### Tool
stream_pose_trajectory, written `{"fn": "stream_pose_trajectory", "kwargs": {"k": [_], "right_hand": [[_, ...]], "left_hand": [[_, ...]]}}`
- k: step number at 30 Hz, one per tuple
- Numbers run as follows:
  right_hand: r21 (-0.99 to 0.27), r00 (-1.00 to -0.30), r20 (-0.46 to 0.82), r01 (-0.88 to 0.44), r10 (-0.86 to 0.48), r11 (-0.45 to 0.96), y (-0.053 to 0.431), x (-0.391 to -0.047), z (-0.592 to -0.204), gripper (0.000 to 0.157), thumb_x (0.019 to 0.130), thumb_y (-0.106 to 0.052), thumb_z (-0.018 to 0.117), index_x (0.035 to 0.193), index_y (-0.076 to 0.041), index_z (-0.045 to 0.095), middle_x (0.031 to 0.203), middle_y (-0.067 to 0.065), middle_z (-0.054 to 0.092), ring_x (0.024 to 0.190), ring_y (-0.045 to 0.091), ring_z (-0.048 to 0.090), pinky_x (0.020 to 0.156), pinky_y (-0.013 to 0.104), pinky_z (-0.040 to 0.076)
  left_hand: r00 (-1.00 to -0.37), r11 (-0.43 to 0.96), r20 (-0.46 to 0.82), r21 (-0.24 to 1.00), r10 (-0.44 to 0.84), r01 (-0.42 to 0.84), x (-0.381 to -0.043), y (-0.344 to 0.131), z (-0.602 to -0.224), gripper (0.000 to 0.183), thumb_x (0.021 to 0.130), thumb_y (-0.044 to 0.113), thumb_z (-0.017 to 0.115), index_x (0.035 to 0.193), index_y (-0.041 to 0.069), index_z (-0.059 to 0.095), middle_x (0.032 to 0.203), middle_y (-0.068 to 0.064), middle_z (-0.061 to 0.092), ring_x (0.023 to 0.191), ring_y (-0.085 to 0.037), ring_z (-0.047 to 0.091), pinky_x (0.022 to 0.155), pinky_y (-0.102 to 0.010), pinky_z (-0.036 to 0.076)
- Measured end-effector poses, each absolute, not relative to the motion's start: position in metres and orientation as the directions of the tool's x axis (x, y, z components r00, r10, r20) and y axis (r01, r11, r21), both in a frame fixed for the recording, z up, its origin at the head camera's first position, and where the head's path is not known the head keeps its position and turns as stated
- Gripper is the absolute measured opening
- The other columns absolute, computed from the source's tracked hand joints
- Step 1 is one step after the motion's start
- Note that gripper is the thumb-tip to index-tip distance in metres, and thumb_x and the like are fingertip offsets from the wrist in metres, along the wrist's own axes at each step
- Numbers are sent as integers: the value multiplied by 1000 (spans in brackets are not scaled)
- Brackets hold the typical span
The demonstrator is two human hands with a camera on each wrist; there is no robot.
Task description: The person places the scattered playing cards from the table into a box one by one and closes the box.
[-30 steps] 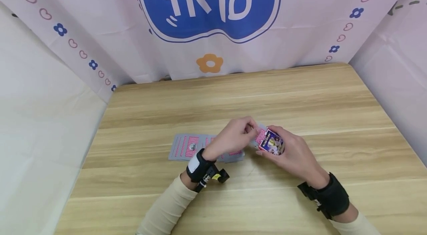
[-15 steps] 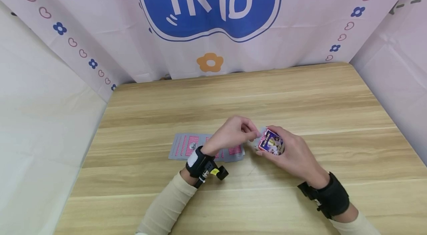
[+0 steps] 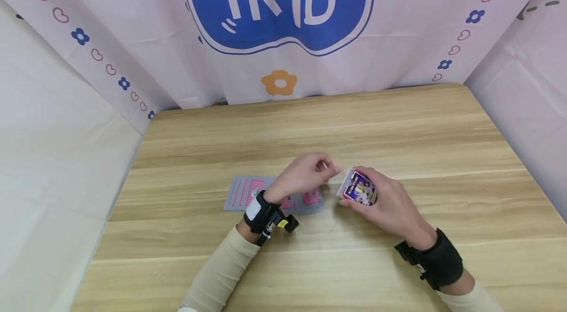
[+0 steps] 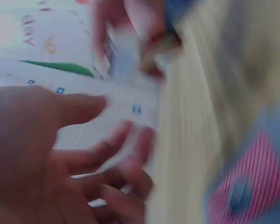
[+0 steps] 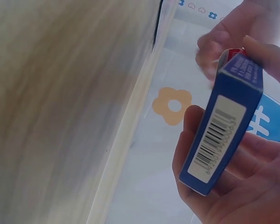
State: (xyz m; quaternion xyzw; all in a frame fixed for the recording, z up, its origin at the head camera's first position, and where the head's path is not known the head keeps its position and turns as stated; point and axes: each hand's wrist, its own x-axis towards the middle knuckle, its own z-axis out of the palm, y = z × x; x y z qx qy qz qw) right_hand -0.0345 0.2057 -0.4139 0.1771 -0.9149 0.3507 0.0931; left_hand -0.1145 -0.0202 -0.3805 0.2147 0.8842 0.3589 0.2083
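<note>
My right hand [image 3: 394, 201] grips a small blue playing-card box [image 3: 362, 191] between thumb and fingers, its end tilted toward the left hand. A pale strip shows at that end. In the right wrist view the card box [image 5: 224, 126] turns a barcode side to the camera. Just left of it, my left hand [image 3: 303, 174] hovers with loosely bent fingers. The left wrist view, blurred, shows the thumb and fingers [image 4: 102, 154] of this hand apart with nothing between them. Beneath the left hand, red-and-grey-backed playing cards [image 3: 239, 196] lie in an overlapping row, partly hidden by the wrist.
The wood-grain table [image 3: 310, 272] extends around both hands. Behind it hangs a white printed cloth [image 3: 381, 66] with a blue emblem and an orange flower. More pale cloth [image 3: 57, 169] borders the left side. Each wrist wears a black strap with a camera.
My left hand has drawn slightly left, away from the box. Red-patterned cards that stuck out of the box's end no longer show there. The right hand and box stay in place.
</note>
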Motion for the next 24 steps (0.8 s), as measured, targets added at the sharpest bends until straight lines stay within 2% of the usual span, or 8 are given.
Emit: {"fn": "stream_pose_trajectory", "kwargs": {"k": [2,5,8,10,15,18,21,24], "right_hand": [[-607,-926,279,-375,-254,701,206,-35,-413,76,79,-37,94,138,-3,61,116,15,75,85,15,68,70,26,55],[-611,-934,254,-356,-251,707,205,-34,-413,77,79,-38,93,139,-4,60,118,16,75,86,15,67,71,26,55],[-611,-936,247,-351,-250,710,205,-34,-413,77,79,-38,93,140,-4,60,119,16,75,87,16,67,71,26,54],[-609,-935,250,-353,-250,711,205,-34,-413,78,79,-38,94,139,-3,60,118,16,75,86,15,67,71,26,54],[-603,-934,258,-356,-248,713,205,-34,-413,78,78,-38,94,138,-3,61,117,16,75,85,15,66,70,26,54],[-606,-935,254,-352,-246,714,205,-34,-414,78,78,-39,94,139,-3,61,117,16,75,85,15,66,70,25,53],[-609,-939,244,-344,-243,715,205,-34,-413,78,79,-40,93,139,-3,60,118,16,75,85,15,66,70,25,53],[-608,-940,241,-342,-243,717,205,-34,-413,78,79,-41,93,140,-3,60,119,17,75,86,16,67,71,26,53]], "left_hand": [[-843,771,-243,576,479,272,-117,-26,-382,36,99,43,73,110,10,70,93,-5,71,81,-23,67,65,-30,50],[-865,898,-304,318,399,303,-118,-34,-385,58,85,51,85,117,7,66,107,-11,67,98,-27,63,75,-38,55],[-874,933,-336,192,353,303,-118,-39,-388,73,74,56,92,118,4,64,121,-17,62,113,-34,59,85,-47,57],[-879,937,-329,179,344,300,-118,-40,-390,75,71,56,94,115,5,63,121,-18,60,112,-35,58,85,-48,57],[-884,932,-304,192,354,307,-121,-40,-392,65,71,54,95,102,7,62,110,-12,60,104,-30,56,83,-44,54],[-884,925,-278,173,376,340,-124,-40,-392,56,74,52,94,90,8,61,96,-6,57,96,-24,54,87,-40,50],[-880,911,-251,199,404,362,-127,-41,-392,52,80,42,92,72,12,51,76,1,45,77,-17,47,74,-32,44],[-865,884,-239,282,441,372,-128,-43,-389,55,84,33,90,63,15,42,66,6,34,63,-11,40,58,-26,35]]}}
